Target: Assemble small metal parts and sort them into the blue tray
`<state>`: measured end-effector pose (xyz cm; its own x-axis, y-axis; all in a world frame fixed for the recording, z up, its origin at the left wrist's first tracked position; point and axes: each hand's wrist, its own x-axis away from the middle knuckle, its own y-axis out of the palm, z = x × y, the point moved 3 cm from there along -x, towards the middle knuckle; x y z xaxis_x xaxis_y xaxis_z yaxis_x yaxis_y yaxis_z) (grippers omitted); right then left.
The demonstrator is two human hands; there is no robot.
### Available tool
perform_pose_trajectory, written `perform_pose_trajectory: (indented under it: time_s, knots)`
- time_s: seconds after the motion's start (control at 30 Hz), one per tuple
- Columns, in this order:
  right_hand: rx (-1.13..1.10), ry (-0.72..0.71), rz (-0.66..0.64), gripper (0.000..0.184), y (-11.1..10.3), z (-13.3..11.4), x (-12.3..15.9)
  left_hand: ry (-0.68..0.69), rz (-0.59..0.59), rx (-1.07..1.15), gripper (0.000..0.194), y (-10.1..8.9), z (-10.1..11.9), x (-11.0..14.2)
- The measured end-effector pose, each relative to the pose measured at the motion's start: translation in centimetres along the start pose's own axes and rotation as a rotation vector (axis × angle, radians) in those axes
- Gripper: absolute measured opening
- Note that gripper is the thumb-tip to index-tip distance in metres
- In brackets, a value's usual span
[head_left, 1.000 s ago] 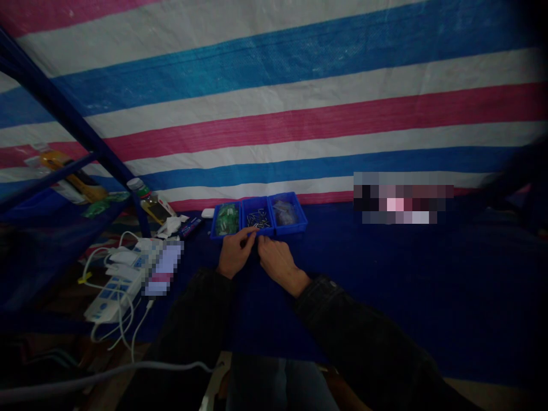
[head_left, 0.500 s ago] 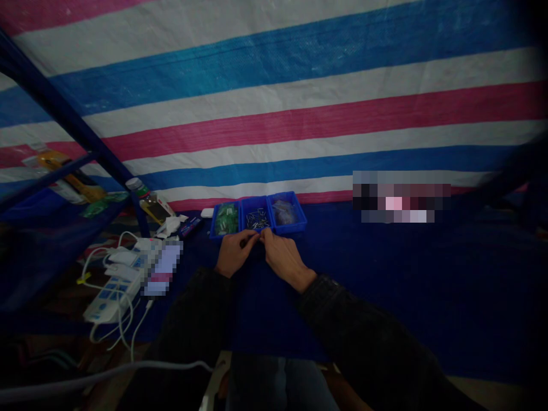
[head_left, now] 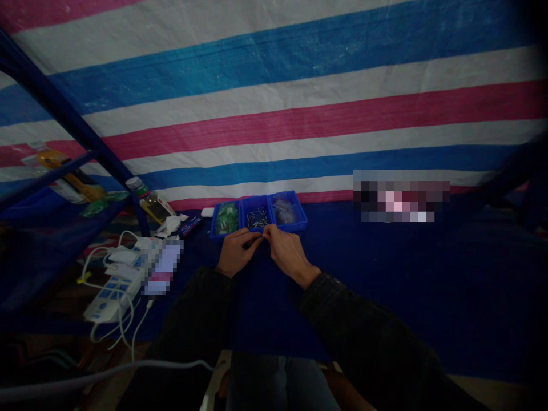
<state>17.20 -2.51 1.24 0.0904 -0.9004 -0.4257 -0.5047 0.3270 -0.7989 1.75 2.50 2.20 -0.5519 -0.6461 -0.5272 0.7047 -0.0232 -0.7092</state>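
A blue plastic parts tray (head_left: 257, 214) with three compartments stands on a dark blue sheet (head_left: 385, 274). Its left compartment holds green pieces (head_left: 226, 219), the middle one small metal pins (head_left: 257, 218), and the right one a clear bag (head_left: 283, 212). My left hand (head_left: 237, 252) and my right hand (head_left: 289, 248) rest just before the tray's front edge, fingertips meeting below the middle compartment. A thin pin-like part seems pinched at my left fingertips. Whatever my right fingers hold is hidden.
White power strips (head_left: 113, 297) with white cables lie to my left, beside a blurred patch (head_left: 162, 268). Behind them stand a bottle (head_left: 141, 197) and a blue metal frame (head_left: 64, 114). A striped tarpaulin (head_left: 274, 114) forms the back wall.
My right hand has moved forward to the tray's front edge, and my fingertips now meet there. The tray has not visibly moved.
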Motion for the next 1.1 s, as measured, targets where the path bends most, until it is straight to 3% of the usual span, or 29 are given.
perform_pose_trajectory:
  time_s: [0.2,0.37,0.47,0.73,1.1]
  knots:
    - [-0.105,-0.001,0.149,0.017,0.01,0.04,0.36,0.033,0.113,0.093,0.012,-0.21,0.13,-0.01]
    - [-0.214,0.036,0.186,0.016,0.48,0.61,0.48,0.032,0.114,0.123,0.014,-0.13,0.15,-0.01]
    - [-0.262,0.015,0.209,0.024,0.59,0.73,0.47,0.005,0.11,0.128,0.014,0.0,0.06,0.02]
    - [-0.334,-0.042,0.165,0.021,0.54,0.11,0.38,-0.073,0.129,0.148,0.009,0.14,-0.4,0.14]
    - [-0.361,0.032,0.196,0.022,0.2,0.37,0.41,-0.061,0.053,0.119,0.016,0.3,-0.51,0.1]
